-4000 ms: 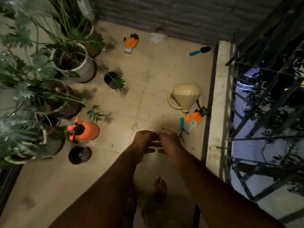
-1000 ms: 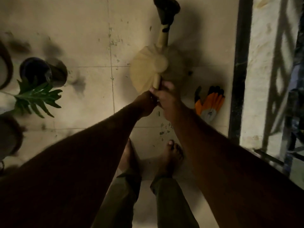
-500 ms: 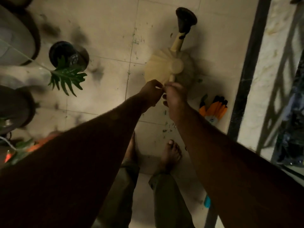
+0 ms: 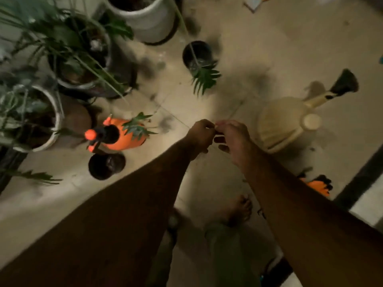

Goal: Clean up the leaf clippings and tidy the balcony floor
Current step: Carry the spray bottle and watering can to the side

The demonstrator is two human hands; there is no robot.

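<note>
My left hand (image 4: 200, 134) and my right hand (image 4: 233, 139) meet at their fingertips above the beige tiled floor (image 4: 259, 38). The left fingers are curled; the right thumb and forefinger pinch against them. A small pale bit, seemingly a leaf clipping (image 4: 216, 126), shows between the fingertips, too blurred to make out. A few dark leaf scraps (image 4: 260, 212) lie on the tiles near my bare foot (image 4: 240, 210).
A beige watering can (image 4: 279, 123) stands right of my hands. An orange sprayer (image 4: 122, 137), two small black pots (image 4: 106, 165) (image 4: 196, 53) and large potted plants (image 4: 68, 50) crowd the left. An orange glove (image 4: 317, 185) lies by the dark threshold strip (image 4: 362, 172).
My hands have come away from the watering can's handle and risen, still joined at the fingertips. The view has swung left, bringing the sprayer and the potted plants into sight.
</note>
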